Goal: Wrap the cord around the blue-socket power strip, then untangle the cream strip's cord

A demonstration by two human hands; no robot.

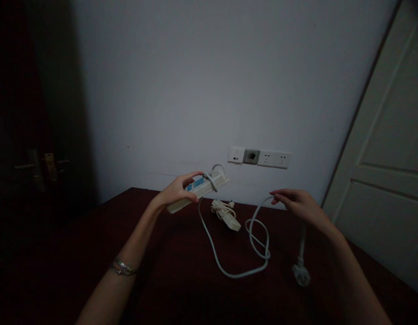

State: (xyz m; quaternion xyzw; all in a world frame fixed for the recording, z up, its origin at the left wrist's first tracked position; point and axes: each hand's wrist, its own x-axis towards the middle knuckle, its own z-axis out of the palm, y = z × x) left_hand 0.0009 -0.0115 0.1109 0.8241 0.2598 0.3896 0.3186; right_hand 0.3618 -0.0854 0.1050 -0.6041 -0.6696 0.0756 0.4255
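My left hand (182,189) grips a white power strip (209,186) with a blue panel, tilted above the dark red table. A turn of its grey-white cord (213,253) wraps round the strip's far end. From there the cord hangs down, curves across the table and forms loops. On the right, my right hand (295,201) pinches the cord between thumb and fingertips. Below that hand dangles the cord's plug (301,274), which looks translucent. Between my hands, a second white power strip (228,217) lies on the table with its own cord wound round it.
Wall sockets (273,159) and a grey wall plate (251,156) sit low on the pale wall behind the dark red table (175,271). A white panelled door (388,158) stands at the right. At the dark left side, a door handle (26,166) shows.
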